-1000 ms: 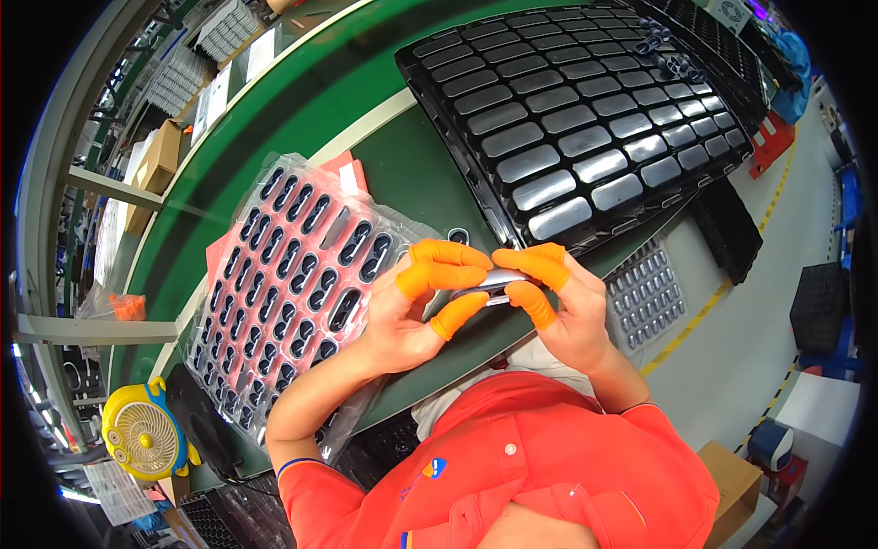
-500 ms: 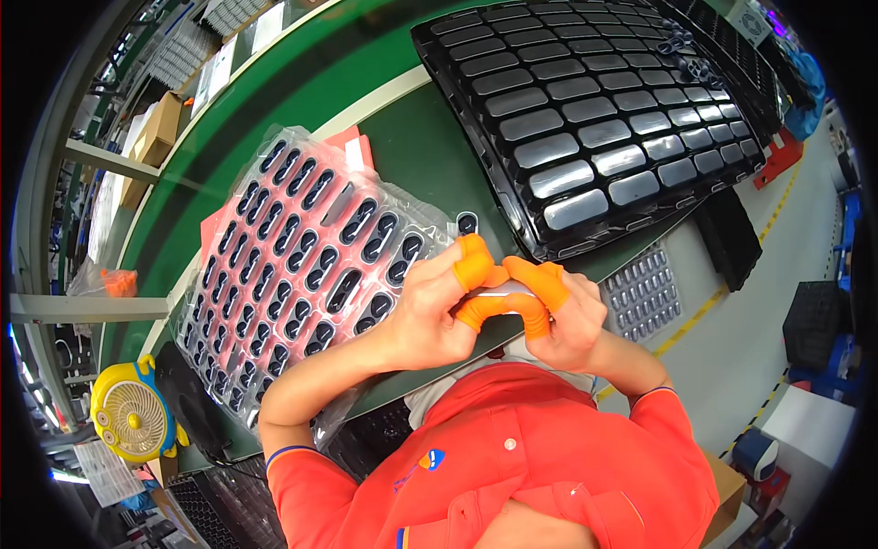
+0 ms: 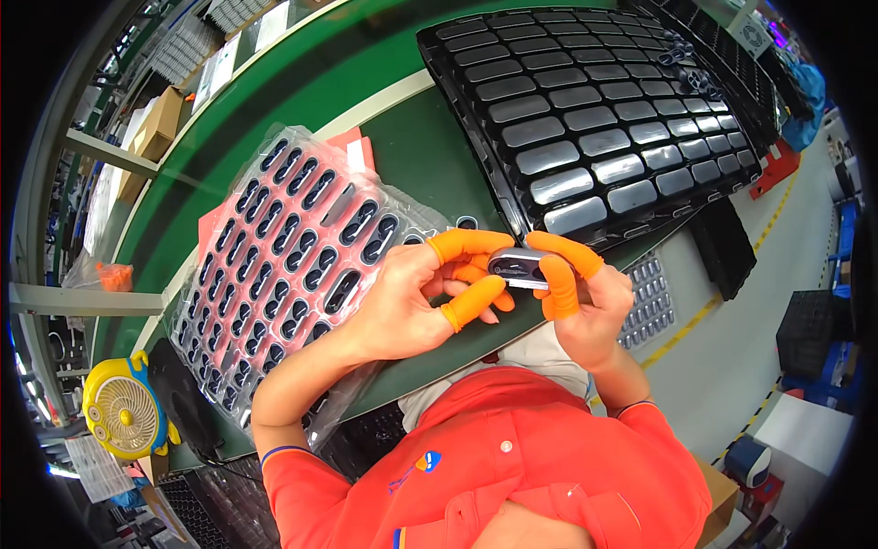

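My right hand (image 3: 590, 306), with orange finger cots on thumb and forefinger, pinches the right end of a small rounded oblong part (image 3: 517, 265). It has a dark glossy face with round lens-like spots and a silver rim. My left hand (image 3: 416, 297), also in orange finger cots, is at the part's left end. Its thumb and forefinger are spread apart, the forefinger tip close to the upper edge; whether it touches is unclear. Left of my hands a clear plastic tray (image 3: 425, 215) holds rows of similar dark parts over a pink sheet. A single small part (image 3: 466, 222) lies just beyond my hands.
A large black tray (image 3: 572, 137) with oblong pockets covers the right of the green bench (image 3: 402, 137); several small dark pieces (image 3: 695, 82) lie on its far end. A yellow fan (image 3: 128, 412) stands at the left. Another filled clear tray (image 3: 647, 302) is lower right, beyond the bench edge.
The part has turned so its dark face shows. My left thumb and forefinger have spread apart, while the right hand has shifted slightly right, still pinching it.
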### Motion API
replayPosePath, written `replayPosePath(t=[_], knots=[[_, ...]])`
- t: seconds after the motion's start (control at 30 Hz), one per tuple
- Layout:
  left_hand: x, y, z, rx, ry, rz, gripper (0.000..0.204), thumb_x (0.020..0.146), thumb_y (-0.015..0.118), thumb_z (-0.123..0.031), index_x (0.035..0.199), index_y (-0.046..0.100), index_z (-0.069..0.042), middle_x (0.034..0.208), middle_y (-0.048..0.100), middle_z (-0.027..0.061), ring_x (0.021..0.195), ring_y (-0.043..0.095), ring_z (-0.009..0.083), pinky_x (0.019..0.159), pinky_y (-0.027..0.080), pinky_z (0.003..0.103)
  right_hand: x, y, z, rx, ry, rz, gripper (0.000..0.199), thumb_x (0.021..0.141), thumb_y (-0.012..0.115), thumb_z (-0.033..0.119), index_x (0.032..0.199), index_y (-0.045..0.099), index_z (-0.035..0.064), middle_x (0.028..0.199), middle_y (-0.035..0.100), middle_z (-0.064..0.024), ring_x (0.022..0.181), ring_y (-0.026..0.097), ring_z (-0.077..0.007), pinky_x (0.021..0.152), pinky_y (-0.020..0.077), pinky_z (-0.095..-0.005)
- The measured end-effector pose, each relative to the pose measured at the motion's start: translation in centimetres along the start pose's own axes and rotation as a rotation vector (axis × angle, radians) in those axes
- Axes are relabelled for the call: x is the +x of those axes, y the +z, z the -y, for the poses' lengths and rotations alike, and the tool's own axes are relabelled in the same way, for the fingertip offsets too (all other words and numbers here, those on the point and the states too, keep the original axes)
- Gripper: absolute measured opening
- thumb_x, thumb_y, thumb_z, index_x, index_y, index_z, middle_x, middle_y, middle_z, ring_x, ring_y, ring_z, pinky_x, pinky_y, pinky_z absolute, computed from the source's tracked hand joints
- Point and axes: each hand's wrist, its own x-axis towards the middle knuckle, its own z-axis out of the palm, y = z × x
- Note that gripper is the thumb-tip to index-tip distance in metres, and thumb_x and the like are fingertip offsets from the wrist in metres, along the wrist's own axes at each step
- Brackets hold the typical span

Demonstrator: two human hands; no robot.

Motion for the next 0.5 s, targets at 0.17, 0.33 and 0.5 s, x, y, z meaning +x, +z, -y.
replayPosePath(t=[0.17, 0.33, 0.5], knots=[[-0.2, 0.6, 0.4, 0.039, 0.042, -0.068, 0.022, 0.089, 0.048, 0.003, 0.110, 0.049, 0.008, 0.081, 0.062, 0.0159, 0.067, 0.065, 0.0222, 0.056, 0.055, 0.029, -0.6, 1.2, 0.1, -0.042, -0.010, -0.039, 0.019, 0.089, 0.056, 0.011, 0.099, 0.063, -0.0038, 0.067, 0.059, -0.0019, 0.051, 0.049, -0.0035, 0.045, 0.0357, -0.0161], [0.4, 0.8, -1.3, -0.063, -0.123, -0.069, 0.017, 0.088, 0.049, 0.003, 0.105, 0.050, 0.007, 0.078, 0.061, 0.0164, 0.063, 0.065, 0.0229, 0.050, 0.055, 0.030, -0.3, 1.2, 0.5, 0.362, 0.277, -0.043, 0.026, 0.089, 0.057, 0.017, 0.104, 0.059, -0.0037, 0.075, 0.060, -0.0039, 0.056, 0.051, -0.0059, 0.050, 0.0392, -0.0173], [0.3, -0.3, -1.7, -0.351, -0.335, 0.028, 0.018, 0.087, 0.053, 0.000, 0.104, 0.052, 0.005, 0.078, 0.061, 0.0137, 0.060, 0.064, 0.0201, 0.050, 0.053, 0.027, 0.2, 1.1, -1.9, 0.472, -0.097, 0.103, 0.039, 0.090, 0.055, 0.029, 0.112, 0.053, -0.0032, 0.078, 0.058, -0.0046, 0.060, 0.052, -0.0076, 0.057, 0.0416, -0.0202]])
